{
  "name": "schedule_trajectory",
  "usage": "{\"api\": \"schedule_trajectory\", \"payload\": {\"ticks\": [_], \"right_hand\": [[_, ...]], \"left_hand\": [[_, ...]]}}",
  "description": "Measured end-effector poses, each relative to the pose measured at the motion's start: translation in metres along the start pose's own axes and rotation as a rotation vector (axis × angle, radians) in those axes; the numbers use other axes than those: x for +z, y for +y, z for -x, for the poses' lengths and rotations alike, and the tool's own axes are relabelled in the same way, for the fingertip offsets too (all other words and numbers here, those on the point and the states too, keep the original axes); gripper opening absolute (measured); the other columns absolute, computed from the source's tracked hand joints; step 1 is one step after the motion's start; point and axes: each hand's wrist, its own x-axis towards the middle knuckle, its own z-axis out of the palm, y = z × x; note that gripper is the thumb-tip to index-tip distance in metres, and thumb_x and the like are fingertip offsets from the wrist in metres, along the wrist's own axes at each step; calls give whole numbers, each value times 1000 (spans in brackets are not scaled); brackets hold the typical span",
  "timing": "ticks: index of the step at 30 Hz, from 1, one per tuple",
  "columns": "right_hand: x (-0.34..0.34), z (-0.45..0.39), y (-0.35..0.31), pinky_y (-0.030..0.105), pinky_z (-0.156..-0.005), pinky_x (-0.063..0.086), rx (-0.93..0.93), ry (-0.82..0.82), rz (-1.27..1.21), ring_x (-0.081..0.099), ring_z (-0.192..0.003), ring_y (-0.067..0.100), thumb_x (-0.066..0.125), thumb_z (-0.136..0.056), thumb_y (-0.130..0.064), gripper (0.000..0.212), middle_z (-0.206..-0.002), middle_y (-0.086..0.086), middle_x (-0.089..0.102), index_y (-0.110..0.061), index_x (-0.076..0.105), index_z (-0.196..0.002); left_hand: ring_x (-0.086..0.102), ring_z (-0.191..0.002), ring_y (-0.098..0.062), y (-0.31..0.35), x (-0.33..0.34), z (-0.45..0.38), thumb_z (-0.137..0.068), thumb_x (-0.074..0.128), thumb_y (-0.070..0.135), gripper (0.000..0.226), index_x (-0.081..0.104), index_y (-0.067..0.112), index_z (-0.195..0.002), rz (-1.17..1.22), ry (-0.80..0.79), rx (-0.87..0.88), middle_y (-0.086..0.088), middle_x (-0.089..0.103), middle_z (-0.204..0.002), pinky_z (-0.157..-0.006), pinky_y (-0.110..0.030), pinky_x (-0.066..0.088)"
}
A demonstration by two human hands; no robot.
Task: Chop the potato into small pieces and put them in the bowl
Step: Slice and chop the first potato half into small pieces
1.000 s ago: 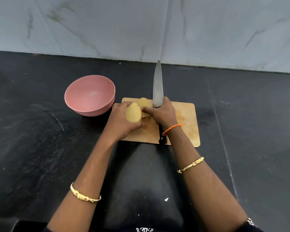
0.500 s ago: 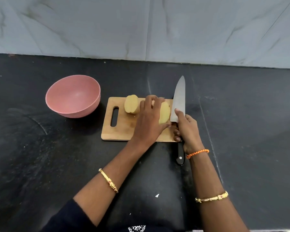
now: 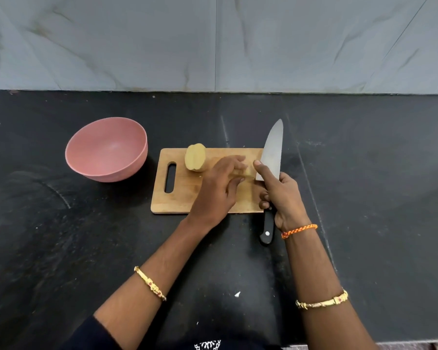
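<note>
A: Starting nearest us, what are we seeing?

B: We are looking down at two bare forearms reaching over a dark, speckled stone counter. Our right hand is wrapping its fingers tightly around the black handle of a large chef's knife, forefinger stretching up along the flat steel blade.

A: And the left hand?

B: Our left hand is resting on a pale wooden cutting board, fingers loosely spread and blurred, covering a potato half; we cannot tell how firmly it is being held.

A: Where is the rest of the potato?

B: A second potato half is sitting untouched at the board's far edge, its cut face towards us. Further left, just beside the board, a smooth pink bowl is standing with nothing in it. Grey marbled wall tiles are rising behind.

A: How are we expecting the potato to handle?

B: We are judging it firm, dense and damp, so likely slippery. Laying it cut side down and holding it from above with curled fingertips should be steadying it.
</note>
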Motion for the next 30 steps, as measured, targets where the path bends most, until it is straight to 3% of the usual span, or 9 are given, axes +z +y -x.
{"api": "schedule_trajectory", "payload": {"ticks": [3,6,10,14,16,19,25,30], "right_hand": [[4,-13,-4,18,-31,30,-66,-34,-18,35,-35,4,71,-83,-17,23,-63,1,46,-12,48,-89],[5,-26,-3,18,-30,31,-102,-52,36,39,-35,4,67,-85,-6,20,-75,8,59,-14,49,-89],[-4,-27,5,20,-31,31,-143,11,162,37,-36,6,57,-93,-24,16,-63,0,50,-16,48,-82],[-27,-18,13,25,-36,33,-201,95,430,41,-39,14,36,-100,-35,28,-72,3,66,-19,46,-79],[-36,-13,15,24,-34,33,-202,61,534,38,-34,13,34,-101,-34,30,-67,-1,67,-13,47,-83],[-40,-6,16,22,-34,33,-205,23,596,38,-33,12,35,-100,-33,31,-76,2,72,-8,49,-89],[-40,12,13,23,-39,33,-178,6,664,39,-31,4,34,-101,-35,32,-72,4,73,-13,49,-83],[-35,18,17,21,-35,32,-97,-44,677,37,-30,6,33,-101,-35,30,-60,3,69,-14,51,-91]], "left_hand": [[50,-120,-11,-4,0,-7,-80,70,4,20,59,9,-95,-63,-101,14,-6,56,-127,-101,-14,38],[43,-126,-7,-10,-2,4,-80,73,15,24,62,14,-101,-93,-198,-55,-2,52,-132,-104,-8,28],[45,-120,-6,-9,-5,9,-81,72,24,40,58,15,-117,-134,-179,-143,3,52,-129,-104,-20,37],[45,-116,-9,-3,0,-5,-69,78,45,73,52,13,-130,-226,-145,-286,2,52,-125,-99,-18,35],[46,-114,-14,0,10,-10,-67,77,50,77,53,9,-127,-314,-148,-342,-1,53,-121,-95,-21,34],[46,-111,-21,3,20,-20,-71,76,45,64,57,6,-118,-405,-147,-357,-6,54,-117,-90,-24,33],[48,-115,-14,-5,-12,-31,-69,82,26,70,52,16,-132,-226,-423,-396,1,47,-123,-100,-23,38],[52,-111,-15,-10,-15,-24,-64,85,26,71,56,17,-129,-130,-382,-388,3,51,-118,-98,-28,46]]}}
